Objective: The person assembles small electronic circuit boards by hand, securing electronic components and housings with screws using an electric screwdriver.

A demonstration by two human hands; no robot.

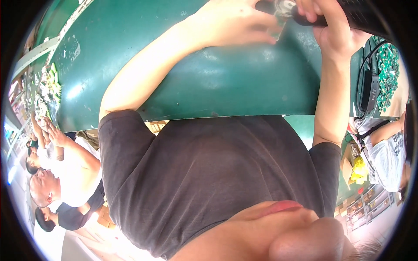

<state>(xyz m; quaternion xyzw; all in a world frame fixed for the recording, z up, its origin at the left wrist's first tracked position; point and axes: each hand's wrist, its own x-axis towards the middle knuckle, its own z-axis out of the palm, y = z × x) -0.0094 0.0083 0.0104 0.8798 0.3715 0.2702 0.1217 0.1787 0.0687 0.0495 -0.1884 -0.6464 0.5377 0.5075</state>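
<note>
Single fisheye head view, looking steeply down from close above the wearer.
From the person's head, the lens faces the wearer's dark shirt [226,169], filling the middle at short range, and the green table [244,82] across the upper part; the left fingers [261,21] and right fingers [333,17] sit at the top edge. Part of the wearer's head [307,243] looms very near at lower right. Wide coverage bends the surrounding room along both sides, inside a black round rim.

Left hand [238,24], right hand [334,35] above table [235,82]
</note>
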